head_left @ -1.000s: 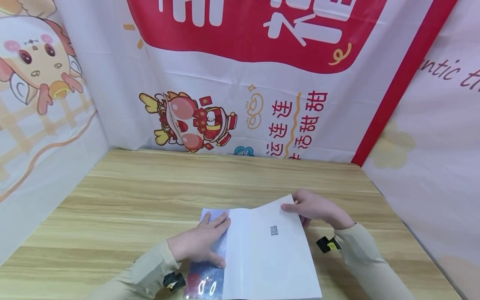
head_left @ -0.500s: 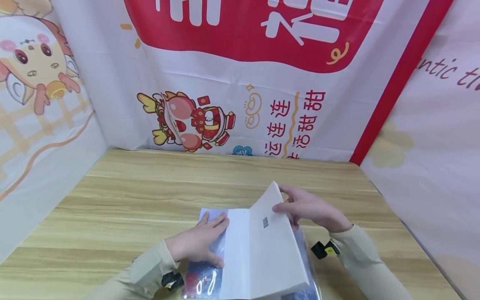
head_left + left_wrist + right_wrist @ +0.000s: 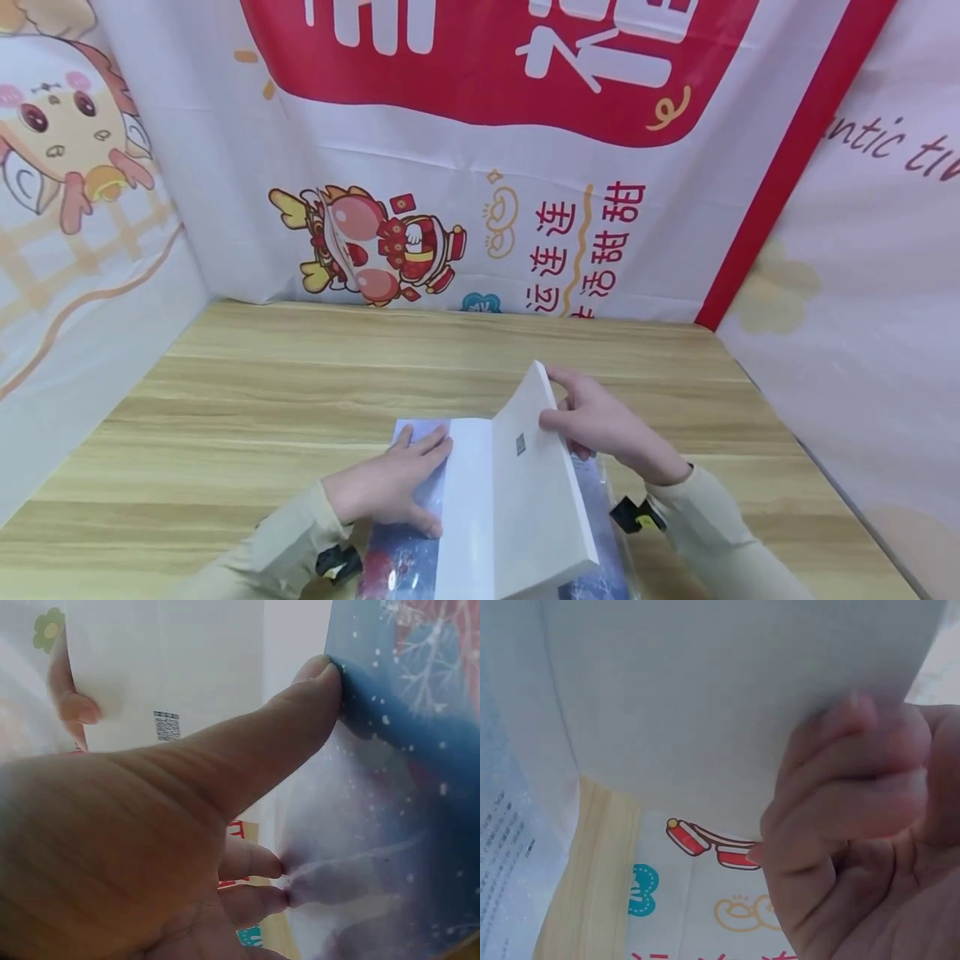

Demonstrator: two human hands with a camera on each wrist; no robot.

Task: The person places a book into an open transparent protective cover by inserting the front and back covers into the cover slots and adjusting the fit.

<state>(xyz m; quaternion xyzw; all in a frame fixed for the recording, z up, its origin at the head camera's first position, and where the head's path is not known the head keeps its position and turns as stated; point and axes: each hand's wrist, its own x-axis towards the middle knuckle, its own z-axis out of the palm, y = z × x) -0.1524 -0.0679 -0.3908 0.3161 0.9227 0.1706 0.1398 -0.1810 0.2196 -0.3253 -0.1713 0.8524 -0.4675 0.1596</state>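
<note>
An open book (image 3: 528, 492) with plain white pages and a small QR code lies near the table's front. Its thick block of pages stands tilted up, and my right hand (image 3: 600, 421) grips the far outer edge, thumb on the white face. In the right wrist view, the fingers of the right hand (image 3: 847, 802) are curled behind the pages. My left hand (image 3: 390, 483) rests with spread fingers on the blue, snow-speckled cover flap (image 3: 401, 554) at the left, seen close in the left wrist view. More blue cover (image 3: 596, 533), with a clear plastic edge, shows beneath the raised pages.
The wood-grain table (image 3: 300, 375) stretches behind and to both sides of the book. A printed white and red cloth (image 3: 465, 150) hangs along its back edge, with more printed cloth at the left and right. A small black device sits on each wrist.
My right hand has raised the page block from nearly flat and moved it leftward, uncovering the blue cover beneath. The left hand has stayed on the flap.
</note>
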